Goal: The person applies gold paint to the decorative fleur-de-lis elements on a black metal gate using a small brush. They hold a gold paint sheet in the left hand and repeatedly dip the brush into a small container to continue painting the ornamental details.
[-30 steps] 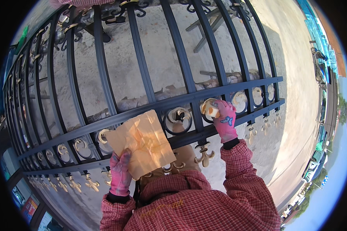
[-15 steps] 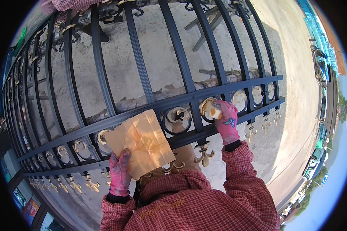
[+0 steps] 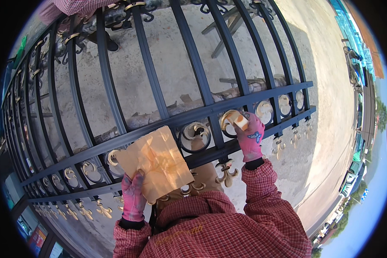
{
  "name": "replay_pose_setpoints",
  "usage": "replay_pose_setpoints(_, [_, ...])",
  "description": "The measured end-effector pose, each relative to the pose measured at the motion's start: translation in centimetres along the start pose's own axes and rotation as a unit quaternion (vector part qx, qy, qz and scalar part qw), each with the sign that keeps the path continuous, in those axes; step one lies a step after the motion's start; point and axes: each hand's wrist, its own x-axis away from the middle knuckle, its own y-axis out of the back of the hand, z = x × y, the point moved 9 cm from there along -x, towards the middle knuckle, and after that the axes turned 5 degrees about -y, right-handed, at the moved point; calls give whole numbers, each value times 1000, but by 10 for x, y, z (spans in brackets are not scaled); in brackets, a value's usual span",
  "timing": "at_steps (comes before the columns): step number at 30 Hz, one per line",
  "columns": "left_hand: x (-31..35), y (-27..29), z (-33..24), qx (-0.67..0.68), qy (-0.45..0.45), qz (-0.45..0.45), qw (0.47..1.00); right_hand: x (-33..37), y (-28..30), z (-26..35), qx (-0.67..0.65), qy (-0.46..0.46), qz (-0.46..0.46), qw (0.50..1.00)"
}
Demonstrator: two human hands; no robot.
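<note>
My left hand, in a pink glove, grips a brown piece of cardboard by its lower left corner. Shiny gold-orange smears cover the cardboard's middle. In my right hand, also pink-gloved, is a small white sponge-like block stained gold-brown. Its end lies against a scroll ring with a gold face, set between two rails of a dark metal fence panel. Left of that, another scroll ring is partly gold and partly dark. Below the rails hang gold fleur-de-lis finials.
At the top left another person's pink checked sleeve and a dark shoe show beyond the bars. A wooden support stands on the concrete floor. More scroll rings continue along the rails.
My right hand has turned slightly, and the block now tilts along the scroll ring's upper right side. The cardboard stays in my left hand. The whole view has shifted a little.
</note>
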Motion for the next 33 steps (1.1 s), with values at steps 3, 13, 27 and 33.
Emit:
replay_pose_setpoints(3, [-1, 4, 6, -8, 11, 26, 1000, -5, -5, 9, 80, 39, -24, 996])
replay_pose_setpoints(13, [-9, -18, 10, -9, 2, 51, 999, -4, 3, -6, 153, -50, 16, 987])
replay_pose_setpoints(27, [-4, -65, 2, -16, -78, 149, 986, 94, -2, 157, -43, 228, 120, 965])
replay_pose_setpoints(33, [0, -65, 10, -69, -70, 163, 982, 110, 5, 141, 29, 200, 127, 971])
